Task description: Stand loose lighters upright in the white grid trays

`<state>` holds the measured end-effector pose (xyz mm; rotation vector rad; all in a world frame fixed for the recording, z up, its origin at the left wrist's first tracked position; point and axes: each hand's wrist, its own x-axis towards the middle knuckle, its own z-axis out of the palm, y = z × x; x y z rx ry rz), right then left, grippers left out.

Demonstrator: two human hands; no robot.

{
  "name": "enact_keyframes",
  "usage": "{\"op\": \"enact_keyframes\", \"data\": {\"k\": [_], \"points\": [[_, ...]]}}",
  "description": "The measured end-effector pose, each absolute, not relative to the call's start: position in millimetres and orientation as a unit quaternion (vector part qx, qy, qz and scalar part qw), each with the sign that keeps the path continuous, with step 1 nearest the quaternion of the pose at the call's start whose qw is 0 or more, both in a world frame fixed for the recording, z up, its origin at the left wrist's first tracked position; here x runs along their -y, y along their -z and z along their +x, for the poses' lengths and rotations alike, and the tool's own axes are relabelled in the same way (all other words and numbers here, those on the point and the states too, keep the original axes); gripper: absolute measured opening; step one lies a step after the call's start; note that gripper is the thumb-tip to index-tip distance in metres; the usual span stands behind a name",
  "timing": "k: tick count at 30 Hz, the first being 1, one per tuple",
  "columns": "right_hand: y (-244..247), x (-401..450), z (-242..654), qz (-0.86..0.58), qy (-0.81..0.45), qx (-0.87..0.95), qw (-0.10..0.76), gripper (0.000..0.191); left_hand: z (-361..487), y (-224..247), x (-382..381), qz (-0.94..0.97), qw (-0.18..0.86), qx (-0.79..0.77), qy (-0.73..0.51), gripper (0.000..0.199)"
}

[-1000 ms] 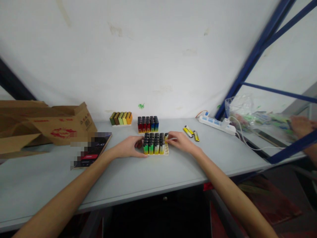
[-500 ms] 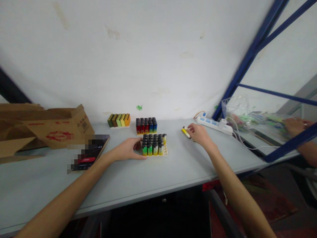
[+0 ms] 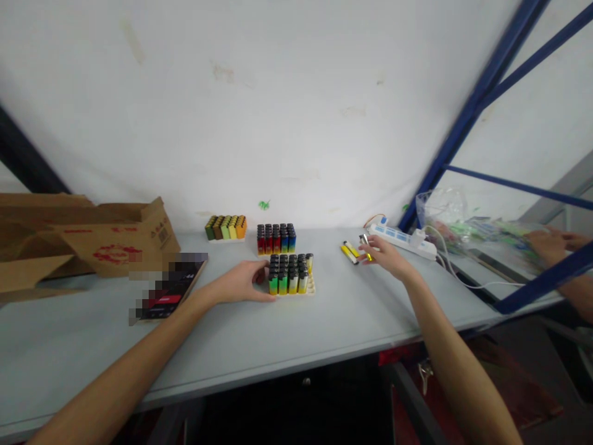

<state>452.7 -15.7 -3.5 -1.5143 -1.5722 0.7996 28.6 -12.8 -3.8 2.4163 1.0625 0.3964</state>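
Note:
My left hand grips the left side of a white tray, thumb along its front edge. Upright lighters, green, white and yellow with black tops, fill most of that tray; its right end shows bare slots. Out to the right, my right hand pinches a yellow lighter just above the table. Two yellow lighters lie flat to the left of its fingertips. Behind the tray stand red and blue lighters in rows, and farther left a block of green, brown, yellow and orange lighters.
An open cardboard box stands at the left, with a phone beside it. A white power strip and cable lie at the right, before a blue metal frame. Beyond it are plastic bags and another person's hands.
My right hand has lifted a yellow lighter and moved slightly right, leaving two lying in view. My left hand stays on the tray. The camera view has shifted slightly.

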Motion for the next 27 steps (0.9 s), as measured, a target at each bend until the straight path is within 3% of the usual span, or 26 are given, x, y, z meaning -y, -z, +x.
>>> {"op": "enact_keyframes", "data": {"k": [3,6,12,17,23,27], "points": [[-8.6,19.6,426.6,-0.461,-0.421,0.615,0.481,0.044,28.6,3.7,13.2,0.88,0.237,-0.384,-0.147,0.055],[-19.2,15.5,396.6,-0.435,-0.441,0.597,0.51,0.048,28.7,3.7,13.6,0.88,0.233,-0.385,-0.151,0.054],[-10.8,0.3,353.2,-0.526,-0.252,0.595,0.553,0.062,28.4,5.9,12.7,0.881,0.234,-0.383,-0.153,0.055],[10.2,6.5,335.4,-0.562,-0.116,0.618,0.538,0.058,28.6,6.3,12.3,0.882,0.226,-0.388,-0.145,0.054],[13.1,18.6,328.8,-0.553,-0.102,0.65,0.511,0.046,28.5,4.4,12.7,0.885,0.222,-0.383,-0.144,0.055],[14.9,20.3,330.5,-0.547,-0.111,0.672,0.487,0.053,28.5,5.1,12.7,0.886,0.216,-0.383,-0.145,0.056]]}}
